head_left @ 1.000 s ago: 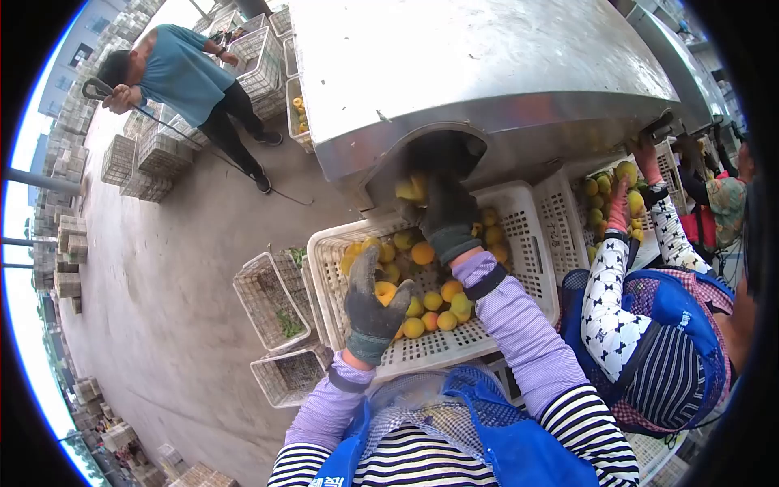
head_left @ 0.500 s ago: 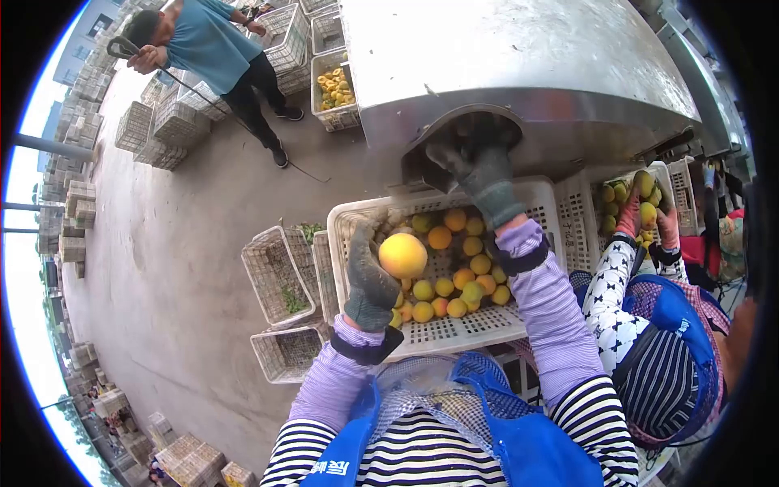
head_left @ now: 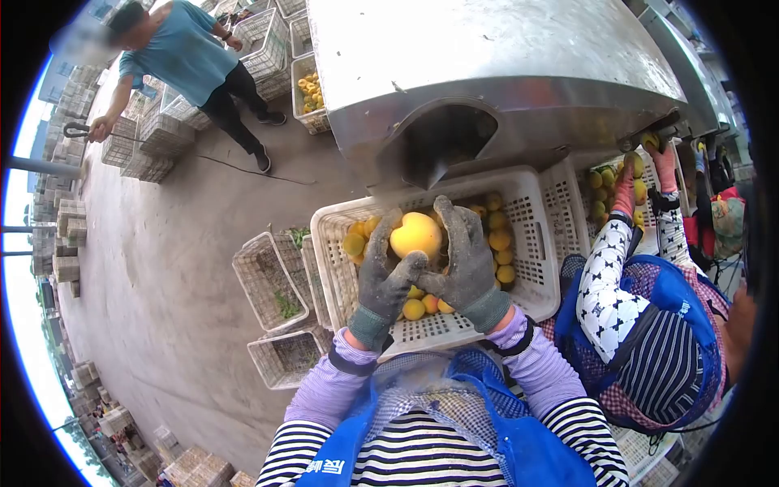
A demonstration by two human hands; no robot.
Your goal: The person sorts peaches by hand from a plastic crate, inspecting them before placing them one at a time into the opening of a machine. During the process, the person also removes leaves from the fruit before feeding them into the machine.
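Observation:
A large yellow peach sits between my two gloved hands, above a white plastic crate. My left hand cups it from the left with the thumb along its lower side. From the right, my right hand closes in around the same peach, fingers pointing forward. Both gloves are dark grey and dirty. Smaller yellow-orange peaches lie in the crate below, partly hidden by the hands.
A metal machine with a dark opening stands just beyond the crate. At right, a co-worker handles fruit over another crate. A person in a blue shirt holds a long hooked rod. Empty crates stand at left.
My right hand has come out of the machine opening and back to the peach, which my left hand has carried slightly right. The person in blue has lowered the rod.

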